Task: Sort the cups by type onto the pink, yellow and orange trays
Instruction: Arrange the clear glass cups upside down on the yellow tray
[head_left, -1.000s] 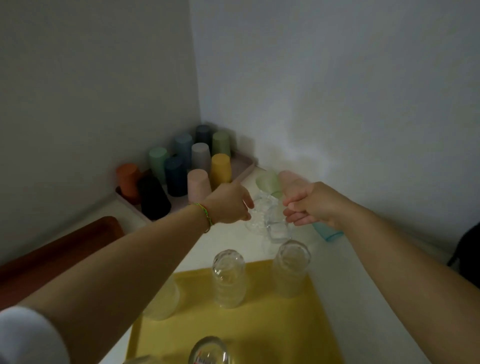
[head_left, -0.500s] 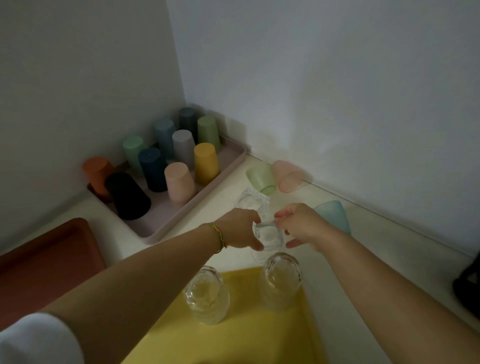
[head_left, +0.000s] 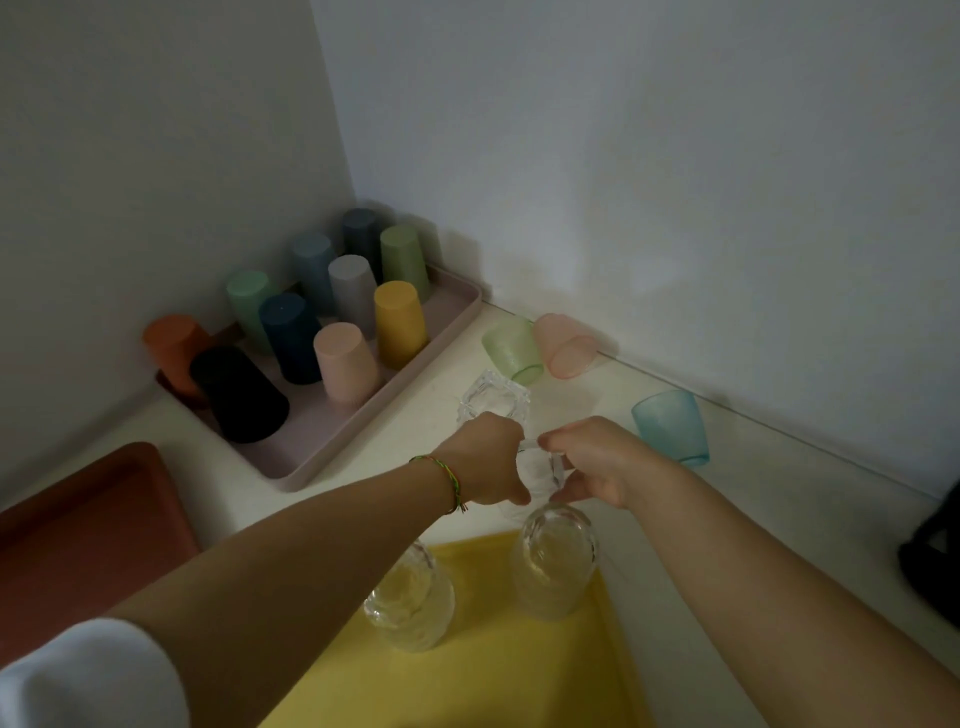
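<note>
Landmark: a yellow tray (head_left: 498, 670) lies at the bottom centre of the white counter (head_left: 779, 525); every place below is given from it.
Left hand (head_left: 488, 462): just beyond the tray's far edge, fingers closed around the left side of a small clear glass (head_left: 537, 470); a braided bracelet (head_left: 441, 475) circles the wrist.
Right hand (head_left: 597, 462): opposite the left hand, fingers pinching the right side of the same clear glass.
Held glass: raised between the two hands, just past the tray's far edge and above the counter.
On the yellow tray: two clear glasses, one (head_left: 553, 561) at the far right corner, one (head_left: 410, 603) to its left, partly hidden by the left forearm.
Second loose glass (head_left: 493, 400): clear, on the counter beyond the hands.
Frosted cups: a green cup (head_left: 511, 351) and a pink cup (head_left: 566, 345) lie tipped, farther back near the wall; a blue cup (head_left: 672, 428) stands to the far right of the tray.
Pink tray (head_left: 374, 415): far left of the yellow tray, in the corner, filled with opaque coloured cups (head_left: 358, 306) set mouth down.
Orange tray (head_left: 78, 535): directly left of the yellow tray, bare where visible.
</note>
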